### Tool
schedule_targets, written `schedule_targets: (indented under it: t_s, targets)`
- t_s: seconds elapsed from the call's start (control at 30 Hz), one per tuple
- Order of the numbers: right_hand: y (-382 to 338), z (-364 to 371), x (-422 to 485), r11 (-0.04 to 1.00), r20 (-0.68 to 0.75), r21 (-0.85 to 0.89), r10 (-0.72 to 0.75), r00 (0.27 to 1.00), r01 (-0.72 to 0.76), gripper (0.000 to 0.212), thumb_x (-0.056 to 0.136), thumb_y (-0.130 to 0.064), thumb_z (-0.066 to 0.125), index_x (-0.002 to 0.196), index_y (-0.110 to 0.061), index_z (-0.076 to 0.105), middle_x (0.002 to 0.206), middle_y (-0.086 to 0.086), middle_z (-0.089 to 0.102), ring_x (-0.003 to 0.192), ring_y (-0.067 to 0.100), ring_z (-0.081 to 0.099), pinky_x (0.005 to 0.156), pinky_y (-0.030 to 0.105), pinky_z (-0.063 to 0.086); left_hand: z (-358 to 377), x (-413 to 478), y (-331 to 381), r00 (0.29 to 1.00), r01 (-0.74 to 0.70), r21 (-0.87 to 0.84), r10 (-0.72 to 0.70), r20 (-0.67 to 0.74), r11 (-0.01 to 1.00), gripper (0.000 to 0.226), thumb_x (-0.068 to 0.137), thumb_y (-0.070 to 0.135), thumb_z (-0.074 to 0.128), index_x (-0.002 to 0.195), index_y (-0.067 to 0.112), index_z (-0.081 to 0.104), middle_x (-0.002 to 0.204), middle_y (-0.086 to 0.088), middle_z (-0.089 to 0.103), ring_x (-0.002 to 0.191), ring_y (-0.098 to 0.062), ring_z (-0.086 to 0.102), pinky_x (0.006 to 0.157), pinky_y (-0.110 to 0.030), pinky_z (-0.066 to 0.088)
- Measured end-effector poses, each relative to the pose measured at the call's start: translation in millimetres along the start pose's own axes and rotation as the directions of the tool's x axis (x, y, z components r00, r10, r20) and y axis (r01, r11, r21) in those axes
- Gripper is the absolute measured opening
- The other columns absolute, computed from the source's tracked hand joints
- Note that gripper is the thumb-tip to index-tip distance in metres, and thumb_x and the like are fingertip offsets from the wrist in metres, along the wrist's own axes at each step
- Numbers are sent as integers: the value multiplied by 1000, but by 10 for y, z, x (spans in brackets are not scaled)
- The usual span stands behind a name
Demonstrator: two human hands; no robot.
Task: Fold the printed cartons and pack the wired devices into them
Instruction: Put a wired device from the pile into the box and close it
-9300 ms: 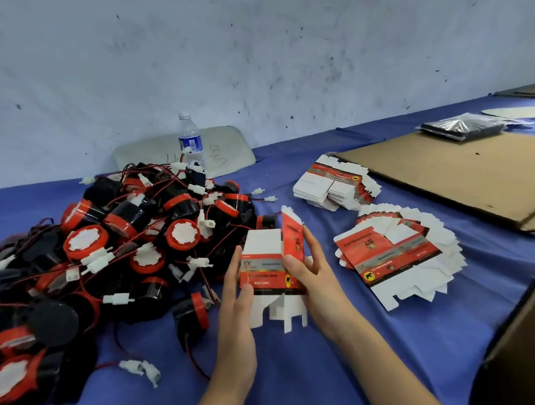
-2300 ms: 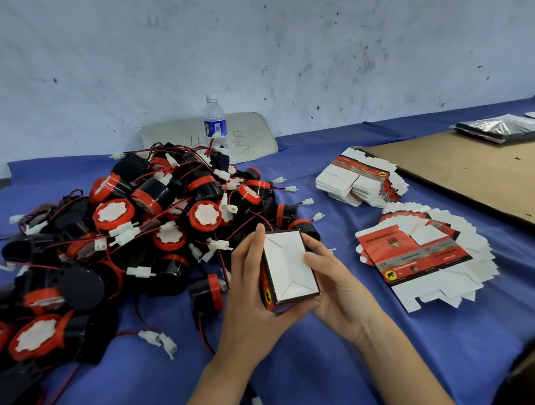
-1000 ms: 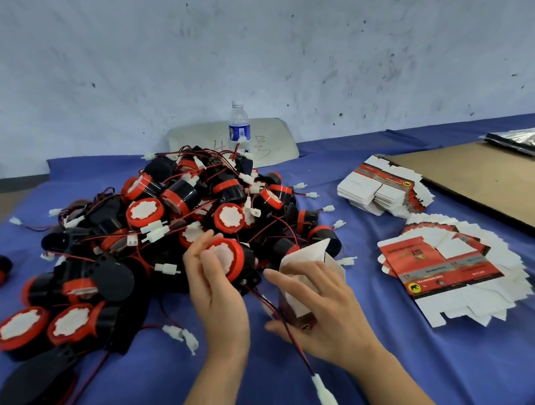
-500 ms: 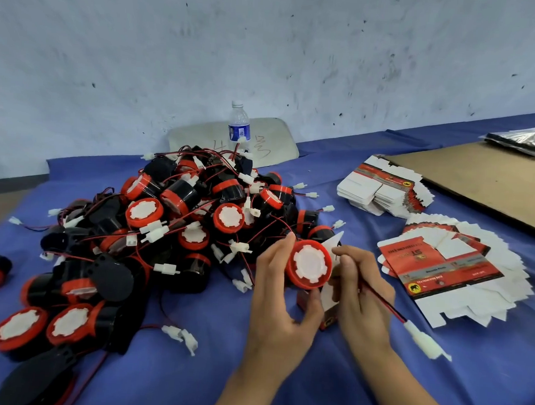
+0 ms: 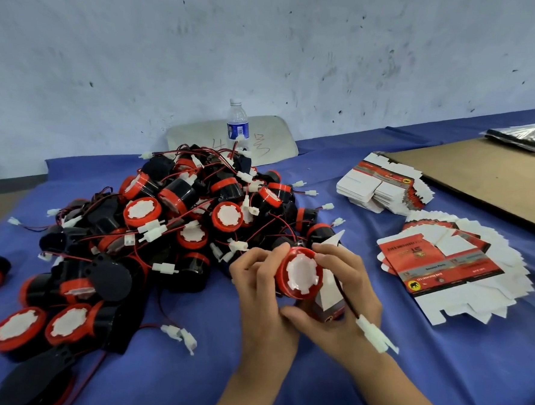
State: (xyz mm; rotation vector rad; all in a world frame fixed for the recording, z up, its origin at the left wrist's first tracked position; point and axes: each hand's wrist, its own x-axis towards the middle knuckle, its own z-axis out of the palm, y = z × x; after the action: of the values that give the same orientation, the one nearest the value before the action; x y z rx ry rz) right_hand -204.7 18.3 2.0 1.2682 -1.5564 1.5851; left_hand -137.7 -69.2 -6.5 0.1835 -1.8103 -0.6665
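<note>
This looks like a small packing workshop, a hand-assembly bench rather than a home or an office. A long table (image 5: 436,385) draped in blue cloth carries a big heap of identical black-and-red wired devices (image 5: 177,215), stacks of flat printed cartons (image 5: 383,190) and sheets of brown cardboard (image 5: 493,178). Behind it all stands a scuffed, marked wall (image 5: 269,46).

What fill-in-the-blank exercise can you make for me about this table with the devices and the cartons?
1. The left hand and the right hand hold one wired device with a ___ rim.
2. Its white connector lies by the ___ wrist.
3. The flat cartons lie in ___ stacks.
4. The cloth on the table is ___.
Missing words: red; right; two; blue.
</note>
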Motion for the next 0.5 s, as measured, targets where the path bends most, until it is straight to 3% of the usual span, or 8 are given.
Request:
schedule_targets:
  t_s: [0.1, 0.2, 0.27, 0.37, 0.43, 0.5]
  targets:
    - [11, -4, -3, 1000, -32, 1, 26, 999, -26, 57, 74, -41, 77, 117, -13, 53, 115, -1, 60, 109, 14, 59, 90, 25, 48, -3, 14, 56, 998, -30, -54, 33, 50, 998, 60, 79, 13, 60, 133, 31, 42, 131, 20, 28, 117, 6, 42, 92, -5, 38]
    - [36, -36, -9, 998, -117, 47, 55, 992, -50, 46, 80, -36, 72, 115, -14, 52, 111, -3, 58, 108, 9, 56, 93, 18, 44, 15, 7, 102, 992, -27, -163, 47, 118, 986, 68, 82, 18, 63, 142, 29, 32, 138, 13, 29, 127, -1, 39, 101, -12, 37]
    - [86, -72, -4, 994, -192, 80, 87, 978, -72, 37, 83, -34, 68, 114, -26, 52, 113, -9, 55, 106, 7, 55, 93, 18, 41, 39, 0, 108, 986, 72, -188, -41, 163, 980, 83, 80, 34, 68, 148, 32, 20, 146, 13, 24, 137, -8, 33, 106, -17, 34]
    - [148, -101, 25, 973, -267, 108, 226, 937, -204, 40, 78, -25, 61, 110, -45, 48, 107, -25, 53, 98, 4, 54, 90, 19, 41, 85, -29, 57, 938, 225, -148, -173, 300, 963, 109, 69, 52, 75, 150, 43, 1, 154, 22, 9, 142, 3, 18, 103, -2, 24]
    - [180, -97, 19, 954, -252, 118, 298, 921, -277, 33, 79, -25, 57, 105, -43, 50, 101, -25, 54, 94, 3, 56, 87, 16, 43, 111, -68, 0, 866, 349, -126, -269, 423, 929, 115, 68, 50, 79, 146, 54, -6, 154, 19, 18, 139, 6, 25, 94, 3, 28]
    - [195, -86, 20, 934, -206, 115, 357, 911, -339, 26, 77, -28, 57, 101, -36, 53, 97, -21, 57, 91, 4, 58, 84, 13, 43, 131, -111, -59, 799, 435, -115, -324, 507, 893, 118, 72, 39, 82, 141, 59, -11, 144, 15, 42, 128, 2, 45, 89, -2, 38]
